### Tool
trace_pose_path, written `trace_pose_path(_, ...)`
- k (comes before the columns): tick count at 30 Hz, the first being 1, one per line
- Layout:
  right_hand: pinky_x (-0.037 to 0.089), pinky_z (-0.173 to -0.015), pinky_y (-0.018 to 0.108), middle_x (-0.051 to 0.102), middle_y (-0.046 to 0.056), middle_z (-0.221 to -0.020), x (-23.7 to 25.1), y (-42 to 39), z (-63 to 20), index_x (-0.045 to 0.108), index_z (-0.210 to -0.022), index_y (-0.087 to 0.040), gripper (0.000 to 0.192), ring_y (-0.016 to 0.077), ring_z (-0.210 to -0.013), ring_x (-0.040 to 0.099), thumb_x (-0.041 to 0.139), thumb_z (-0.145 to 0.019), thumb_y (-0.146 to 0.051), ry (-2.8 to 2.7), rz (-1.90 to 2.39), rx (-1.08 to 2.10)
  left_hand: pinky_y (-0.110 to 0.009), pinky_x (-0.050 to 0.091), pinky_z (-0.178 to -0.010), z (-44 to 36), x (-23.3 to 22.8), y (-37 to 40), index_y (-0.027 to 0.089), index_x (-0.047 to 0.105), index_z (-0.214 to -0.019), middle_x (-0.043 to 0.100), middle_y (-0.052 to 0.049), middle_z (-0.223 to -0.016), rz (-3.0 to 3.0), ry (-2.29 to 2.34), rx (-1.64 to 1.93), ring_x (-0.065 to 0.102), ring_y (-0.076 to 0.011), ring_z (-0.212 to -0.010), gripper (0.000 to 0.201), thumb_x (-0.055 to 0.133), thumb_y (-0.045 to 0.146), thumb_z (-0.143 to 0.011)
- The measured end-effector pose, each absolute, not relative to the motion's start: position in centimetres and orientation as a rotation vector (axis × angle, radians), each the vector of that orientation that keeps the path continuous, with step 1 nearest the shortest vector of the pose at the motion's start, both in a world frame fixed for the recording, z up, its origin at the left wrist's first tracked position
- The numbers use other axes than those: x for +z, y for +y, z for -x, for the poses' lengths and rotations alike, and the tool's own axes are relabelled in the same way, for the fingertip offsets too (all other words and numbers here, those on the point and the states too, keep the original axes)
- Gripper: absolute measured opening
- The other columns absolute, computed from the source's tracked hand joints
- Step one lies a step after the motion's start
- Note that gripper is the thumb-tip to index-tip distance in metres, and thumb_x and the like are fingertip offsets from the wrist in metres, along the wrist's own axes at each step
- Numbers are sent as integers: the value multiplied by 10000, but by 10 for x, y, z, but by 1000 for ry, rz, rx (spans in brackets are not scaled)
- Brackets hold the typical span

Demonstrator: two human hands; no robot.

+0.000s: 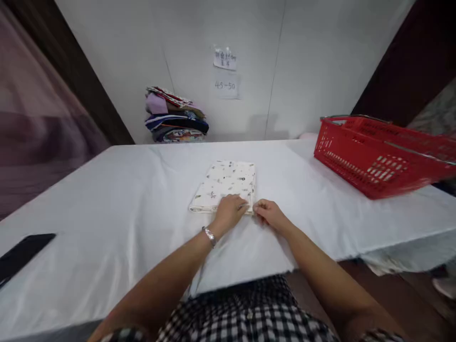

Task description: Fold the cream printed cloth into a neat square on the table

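Note:
A white folded cloth (228, 178) with small scattered prints lies flat on the white-covered table, its layered front edge facing me. Over the front edge, towards its right side, rests my left hand (230, 211), fingers closed on the fabric and a bracelet on the wrist. Just beside it, my right hand (271, 213) pinches at the cloth's near right corner. The exact grip of the right fingertips is small and partly hidden.
At the right stands a red plastic basket (356, 152) with metal handles. A stack of folded fabrics (176, 116) sits against the back wall. A flat black object (26, 254) lies at the left edge. Two paper notes (226, 85) are stuck to the wall.

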State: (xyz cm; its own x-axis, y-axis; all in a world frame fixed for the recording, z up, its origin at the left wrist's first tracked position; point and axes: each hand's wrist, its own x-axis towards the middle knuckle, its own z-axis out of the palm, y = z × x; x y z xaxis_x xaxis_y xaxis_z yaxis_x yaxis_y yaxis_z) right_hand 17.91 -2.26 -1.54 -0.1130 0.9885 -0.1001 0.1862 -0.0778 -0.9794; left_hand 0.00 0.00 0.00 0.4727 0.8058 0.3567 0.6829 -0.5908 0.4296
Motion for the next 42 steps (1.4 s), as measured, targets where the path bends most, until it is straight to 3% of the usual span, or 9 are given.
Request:
trace_pose_path(5,287,-360,181,530,-65,-508,-16,-22,-180,562,-742,-181,144,56,-370,430,593,-723,-321,-1386,1323,1345,-312,379,-728,-3,-1,0,193,592,-711,600,-10,-755,-2436,1283,858,526,-161,-762,218,474,236,-889)
trace_pose_path(18,283,-341,172,573,-52,-566,-18,-17,-187,572,-758,-174,119,53,-378,480,616,-715,-276,-1347,1266,1487,-313,400,-739,1,-6,-6,205,598,-863,605,-10,-838,-2533,1140,841,527,-170,-823,51,571,247,-850)
trace_pose_path(23,271,-326,174,554,-62,-516,-15,-18,-191,551,-725,-177,102,56,-350,472,615,-705,-254,-1391,1281,1584,-294,392,-698,0,-5,-5,199,566,-733,566,1,-727,-2481,1145,877,508,-155,-747,188,489,250,-898)
trace_pose_path(34,280,-305,170,584,-51,-542,-16,-15,-190,584,-732,-167,149,50,-343,474,644,-691,-298,-1289,1290,1633,-305,395,-717,1,-5,-6,196,572,-759,574,-8,-759,-2495,1142,854,506,-156,-765,214,442,248,-921)
trace_pose_path(42,273,-309,168,573,-58,-537,-15,-14,-189,599,-751,-163,155,48,-350,473,652,-686,-293,-1256,1263,1661,-328,401,-737,-1,-9,-9,212,604,-833,598,-26,-858,-2570,1194,799,521,-181,-818,62,566,259,-846)
